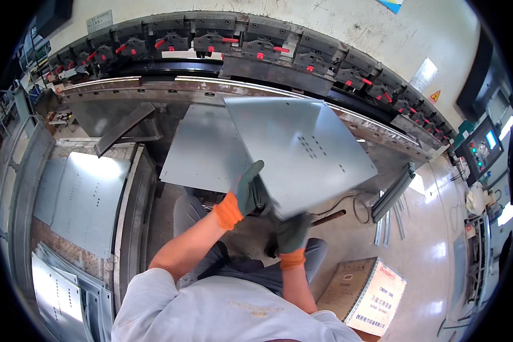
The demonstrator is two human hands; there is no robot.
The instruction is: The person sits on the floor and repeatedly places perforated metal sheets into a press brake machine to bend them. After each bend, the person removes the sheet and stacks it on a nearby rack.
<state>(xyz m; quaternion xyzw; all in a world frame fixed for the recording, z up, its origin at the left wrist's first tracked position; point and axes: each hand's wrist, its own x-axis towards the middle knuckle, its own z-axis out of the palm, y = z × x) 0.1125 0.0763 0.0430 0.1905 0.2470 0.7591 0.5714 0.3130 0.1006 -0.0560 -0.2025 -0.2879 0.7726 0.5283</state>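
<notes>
A flat grey sheet-metal panel (290, 148) with rows of small holes is held tilted in front of the press brake. My left hand (248, 191), in a dark green glove with an orange cuff, grips its left edge, thumb up and fingers partly hidden. At its near corner, my right hand (292, 231) closes on the panel in a matching glove; that hand is slightly blurred. Behind and to the left lies a second metal sheet (199, 145), partly covered by the held panel.
The press brake's bed (211, 85) and red-levered upper clamps (214, 41) span the far side. More punched sheets (91, 199) lie on a rack at left. Bent metal strips (394, 194) lean at right, near a printed box (362, 293) and a control panel (480, 149).
</notes>
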